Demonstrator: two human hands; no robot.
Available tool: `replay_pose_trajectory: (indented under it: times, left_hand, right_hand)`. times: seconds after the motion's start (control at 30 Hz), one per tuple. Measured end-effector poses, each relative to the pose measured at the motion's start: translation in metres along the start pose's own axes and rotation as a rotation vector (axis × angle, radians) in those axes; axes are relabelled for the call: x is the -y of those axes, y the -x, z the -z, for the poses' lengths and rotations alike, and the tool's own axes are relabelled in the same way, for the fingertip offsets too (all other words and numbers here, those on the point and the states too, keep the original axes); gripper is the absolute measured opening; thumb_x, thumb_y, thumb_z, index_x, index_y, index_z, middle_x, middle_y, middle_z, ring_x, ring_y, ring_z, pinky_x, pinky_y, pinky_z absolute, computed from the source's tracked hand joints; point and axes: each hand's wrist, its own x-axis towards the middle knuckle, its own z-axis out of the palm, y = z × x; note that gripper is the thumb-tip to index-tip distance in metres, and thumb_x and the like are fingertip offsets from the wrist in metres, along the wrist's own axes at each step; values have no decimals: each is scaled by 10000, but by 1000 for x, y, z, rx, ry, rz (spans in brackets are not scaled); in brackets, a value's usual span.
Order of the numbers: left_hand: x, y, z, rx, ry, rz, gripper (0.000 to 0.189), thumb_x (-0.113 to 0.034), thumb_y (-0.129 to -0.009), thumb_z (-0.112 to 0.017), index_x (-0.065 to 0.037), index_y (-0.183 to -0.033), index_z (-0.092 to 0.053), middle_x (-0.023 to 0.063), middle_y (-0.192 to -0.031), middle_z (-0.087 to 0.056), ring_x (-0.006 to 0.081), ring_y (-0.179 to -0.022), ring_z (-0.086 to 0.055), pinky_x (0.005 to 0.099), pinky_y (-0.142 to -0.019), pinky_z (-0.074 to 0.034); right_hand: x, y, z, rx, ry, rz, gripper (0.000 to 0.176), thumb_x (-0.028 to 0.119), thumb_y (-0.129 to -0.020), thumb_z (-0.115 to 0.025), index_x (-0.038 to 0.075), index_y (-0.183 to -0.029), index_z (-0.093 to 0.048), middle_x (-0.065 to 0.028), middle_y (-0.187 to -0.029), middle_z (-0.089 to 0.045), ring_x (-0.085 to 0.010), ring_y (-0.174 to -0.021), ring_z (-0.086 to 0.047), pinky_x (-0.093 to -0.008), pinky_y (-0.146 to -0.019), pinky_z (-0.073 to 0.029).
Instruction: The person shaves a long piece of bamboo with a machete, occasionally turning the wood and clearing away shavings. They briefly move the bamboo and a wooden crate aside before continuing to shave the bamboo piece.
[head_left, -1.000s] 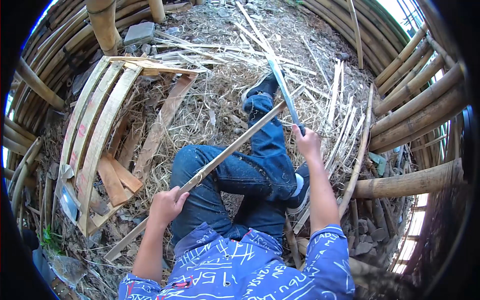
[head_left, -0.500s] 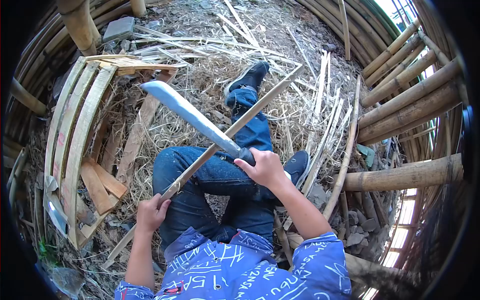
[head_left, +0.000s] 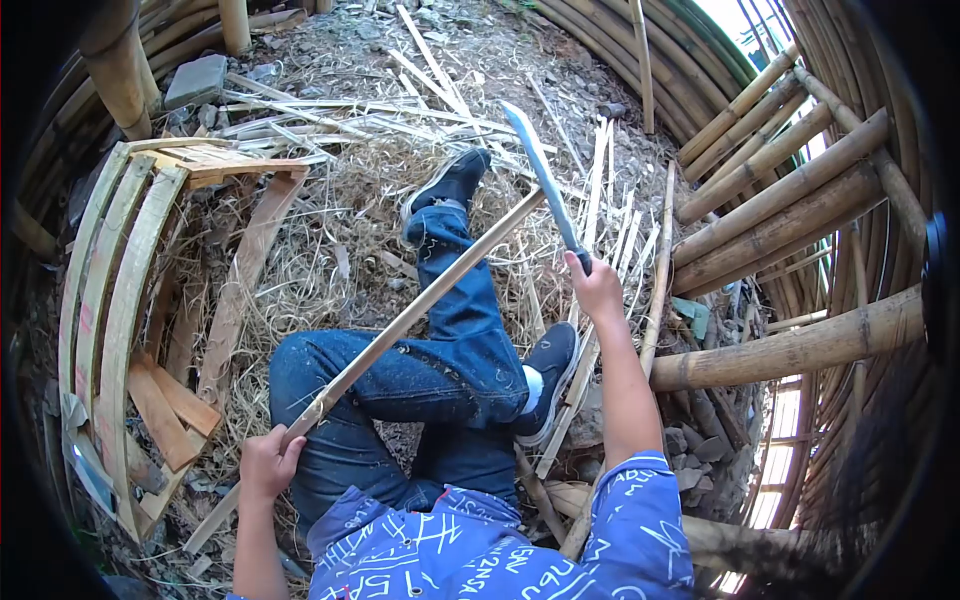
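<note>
A long bamboo strip (head_left: pixel 415 307) slants across my bent legs, its far end up past my knee. Near its lower end my left hand (head_left: pixel 268 462) is wrapped round it, and the tail of the strip runs on behind that wrist. My right hand (head_left: pixel 597 290) grips the dark handle of a machete (head_left: pixel 540 165). The long blade points up and away, overlapping the far tip of the strip in this view. My jeans (head_left: pixel 400 375) are dusted with small chips, and pale shavings (head_left: pixel 330 260) lie thick on the ground around my legs.
On the left stands a slatted wooden crate (head_left: pixel 130 270) with loose boards (head_left: pixel 170 410) beside it. Split bamboo strips (head_left: pixel 430 65) lie scattered ahead and to the right. Thick bamboo poles (head_left: pixel 790 340) jut in from the right, and a bamboo wall curves around. A stone block (head_left: pixel 196 82) sits far left.
My right hand has carried the machete forward and right, from the strip's middle to its far end, with the blade turned more upright. The left hand keeps its hold. The view has shifted slightly.
</note>
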Motion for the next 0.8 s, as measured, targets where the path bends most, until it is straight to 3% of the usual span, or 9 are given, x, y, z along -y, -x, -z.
replay_pose_trajectory:
  times: [0.13, 0.27, 0.33, 0.37, 0.4, 0.47, 0.5, 0.6, 0.8]
  left_hand:
    - [1, -4, -6, 46, 80, 9, 290, -206, -857, -666, -13, -697, -521, 212, -574, -527, 396, -533, -559, 418, -481, -409]
    - [-14, -4, -4, 30, 238, 93, 219, -125, -869, -644, 3, -725, -538, 204, -570, -518, 382, -509, -542, 392, -475, -394]
    - [-21, -6, 0, 49, 207, 148, 207, -141, -880, -636, 8, -758, -563, 208, -581, -526, 385, -523, -552, 398, -486, -402]
    - [-23, -8, 2, 59, 223, 157, 199, -155, -884, -637, 4, -779, -579, 211, -589, -531, 386, -531, -556, 401, -493, -407]
    - [-24, -8, 4, 67, 236, 165, 195, -170, -888, -637, 0, -800, -595, 214, -597, -536, 387, -539, -561, 404, -501, -412]
    - [-17, -6, 2, 89, 196, 203, 196, -199, -894, -635, -9, -849, -620, 216, -619, -555, 386, -564, -574, 409, -521, -425]
    - [-10, -6, -1, 98, 220, 172, 190, -200, -897, -632, -13, -866, -624, 214, -627, -562, 382, -574, -579, 409, -528, -429]
    - [-16, -5, 7, 121, 260, 157, 187, -198, -907, -620, -11, -904, -629, 216, -656, -584, 376, -596, -590, 408, -550, -444]
    - [-27, -7, 13, 158, 244, 204, 193, -196, -915, -606, -5, -921, -631, 240, -694, -598, 401, -639, -608, 410, -568, -460]
  right_hand:
    - [-12, -4, -3, -4, -138, -87, 654, 591, -888, -527, -31, -749, -672, -246, -690, -640, -405, -762, -669, -466, -674, -497]
    - [9, 40, -24, 31, -133, -69, 669, 592, -885, -544, -45, -711, -646, -215, -595, -594, -384, -644, -638, -454, -614, -468]
    - [-1, 60, -68, 111, -348, -161, 673, 594, -901, -532, -22, -641, -606, -145, -537, -571, -276, -537, -619, -404, -525, -454]
    - [32, 81, -61, 166, -565, -202, 667, 578, -934, -501, 16, -575, -536, -77, -506, -543, -162, -455, -564, -325, -432, -411]
    - [36, 91, -75, 182, -739, -197, 633, 569, -953, -477, 43, -601, -507, -49, -512, -531, -120, -402, -511, -268, -380, -375]
    - [60, 111, -86, 183, -1059, -351, 621, 577, -957, -458, 36, -657, -512, -56, -516, -510, -128, -395, -489, -264, -378, -376]
    - [72, 121, -86, 201, -1162, -416, 592, 616, -949, -423, 56, -774, -499, -39, -538, -482, -123, -396, -463, -257, -362, -374]
    - [99, 144, -80, 102, -1365, -444, 575, 623, -947, -422, 72, -790, -459, -29, -558, -436, -119, -418, -453, -247, -372, -376]
    - [107, 179, -68, 38, -1342, -181, 493, 499, -968, -507, 36, -798, -516, -27, -564, -489, -107, -441, -483, -232, -396, -380]
